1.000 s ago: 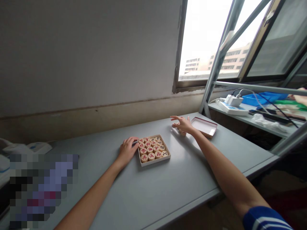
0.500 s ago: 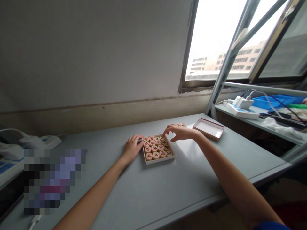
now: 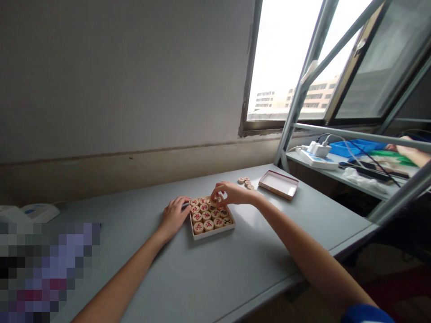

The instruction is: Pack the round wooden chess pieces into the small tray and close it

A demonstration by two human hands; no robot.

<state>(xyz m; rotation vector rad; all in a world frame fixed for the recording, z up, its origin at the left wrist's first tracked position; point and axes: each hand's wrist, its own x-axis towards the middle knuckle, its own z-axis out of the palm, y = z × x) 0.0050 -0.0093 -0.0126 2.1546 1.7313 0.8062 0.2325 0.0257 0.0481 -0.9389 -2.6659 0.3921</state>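
A small white box (image 3: 213, 232) on the grey table (image 3: 215, 269) holds several round wooden chess pieces (image 3: 206, 216) with red and black characters. My left hand (image 3: 173, 216) rests flat against the box's left side, fingers curled on its rim. My right hand (image 3: 230, 194) hovers over the box's far right corner, fingers pinched on a piece there. Three loose pieces (image 3: 245, 182) lie on the table behind my right hand. The box lid (image 3: 278, 184) lies upside down further right.
A wall runs along the table's far edge, with a window at the right. A metal shelf (image 3: 336, 166) to the right carries a power strip (image 3: 318, 153), cables and a blue tray (image 3: 357, 147). A white device (image 3: 32, 211) sits at the far left. Another person's arm (image 3: 409, 152) shows at far right.
My right hand left the spot near the lid, where loose pieces now lie, and came back over the box, pinching at a piece. My left hand stayed at the box's side.
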